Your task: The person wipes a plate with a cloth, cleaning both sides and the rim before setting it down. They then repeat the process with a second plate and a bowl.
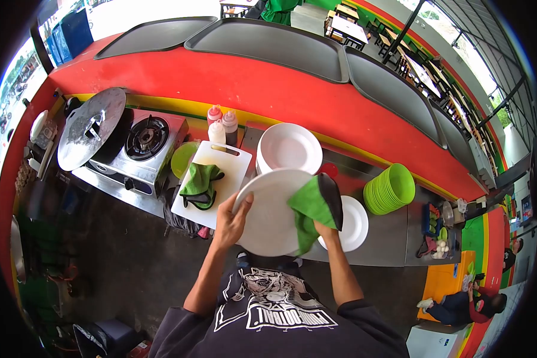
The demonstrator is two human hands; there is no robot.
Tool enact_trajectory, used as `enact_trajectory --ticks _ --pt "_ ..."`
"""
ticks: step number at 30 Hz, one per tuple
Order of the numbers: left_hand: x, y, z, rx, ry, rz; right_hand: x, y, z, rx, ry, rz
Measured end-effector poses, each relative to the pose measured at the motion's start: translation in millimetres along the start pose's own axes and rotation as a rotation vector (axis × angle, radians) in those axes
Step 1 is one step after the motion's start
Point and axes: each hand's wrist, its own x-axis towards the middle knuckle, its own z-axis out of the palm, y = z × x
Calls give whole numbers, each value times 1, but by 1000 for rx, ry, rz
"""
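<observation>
My left hand (230, 224) grips the left rim of a large white plate (262, 215), its fingers closed over the edge. The plate is tilted in front of my chest. A green cloth with a dark border (312, 209) lies against the plate's right side, with my right hand (326, 231) closed on it from below; the cloth hides most of those fingers. Behind the held plate stands a stack of white plates (289, 148). Another white plate (353, 224) rests on the counter to the right, partly covered by the cloth and my right hand.
A white cutting board (232, 170) bears a second green cloth (201, 186). Left of it are sauce bottles (215, 114) and a gas stove (146, 138) with a large metal lid (92, 128). Stacked green bowls (389, 189) stand right. Dark trays (268, 45) line the red ledge. A person (468, 304) sits far right.
</observation>
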Motion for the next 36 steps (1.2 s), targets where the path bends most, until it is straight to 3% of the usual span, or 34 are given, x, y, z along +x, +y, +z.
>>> enact_trajectory --ticks 2,8,11,13,16,17,20,23,26,28,29,31,32,34,36 --pt "-3 -7 6 -41 145 -19 -7 -29 3 -62 -23 166" --pt "-18 -38 49 -219 531 -34 -13 -115 29 574 322 631" --pt "-17 -40 46 -202 403 -31 -15 -102 29 664 270 655" --pt "-12 -42 27 -150 196 -104 -28 -73 37 538 196 596" --pt "1 -10 7 -204 49 -119 -35 -47 26 444 89 448" --pt "6 -14 2 -47 31 -17 -37 -45 20 396 61 381" --pt "6 -24 -12 13 -106 -177 -49 -18 21 233 -16 226" --pt "1 -11 -10 185 -249 -145 -37 10 10 175 -154 106" --pt "-2 8 -4 341 -418 -43 11 -59 -48 486 -80 150" --pt "0 1 -1 389 -490 135 59 -96 -70 508 -342 26" --pt "1 0 0 361 -497 204 64 -96 -64 495 -384 34" --pt "3 22 -2 410 -482 49 75 -102 -70 490 -475 53" --pt "4 31 -4 435 -473 -28 75 -100 -71 565 -412 121" --pt "3 11 -6 222 -271 -90 66 -88 -68 712 -283 259" --pt "1 -2 -4 65 -78 -98 20 -42 -25 440 -28 143"
